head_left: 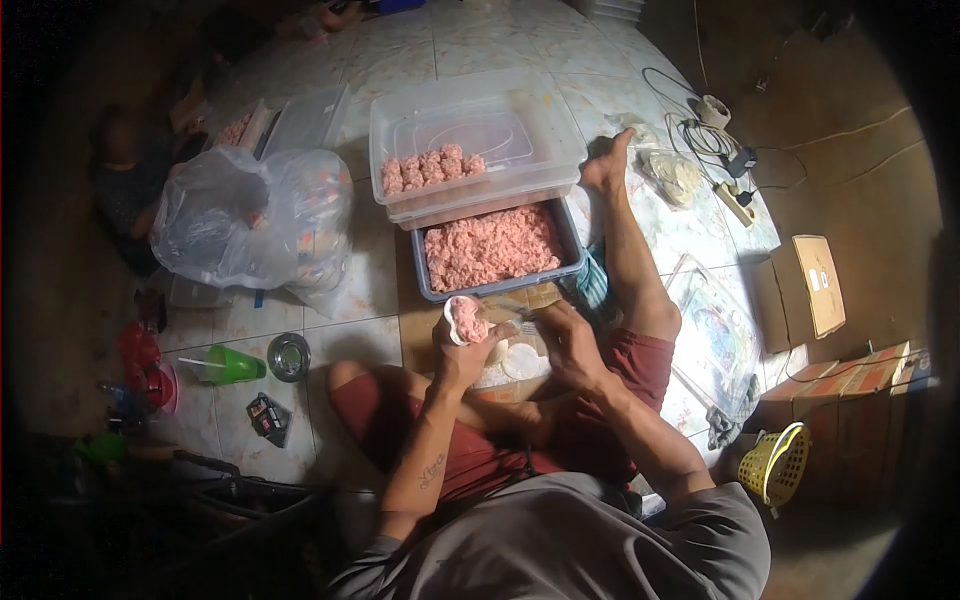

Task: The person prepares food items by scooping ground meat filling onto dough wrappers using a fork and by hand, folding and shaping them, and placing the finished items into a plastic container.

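My left hand (462, 362) is closed around a thin white dumpling wrapper (453, 335) that cups a lump of pink ground meat (467, 318). To the right, my right hand (572, 342) has its fingers wrapped round a thin greyish utensil (518, 313), its blurred end pointing toward the meat. Round pale wrappers (522, 361) lie below and between my hands. Just beyond them stands a dark blue-grey tub (430, 294) filled with ground meat (492, 248). Resting over its far side is a clear plastic container (540, 120) with several filled dumplings (430, 168) in rows.
A large clear plastic bag (215, 215) sits at left, near another person (125, 180). Closer are a green cup (230, 364) and a metal bowl (289, 357). At right lie tangled cables (700, 135), a power strip (735, 204) and a yellow basket (775, 465).
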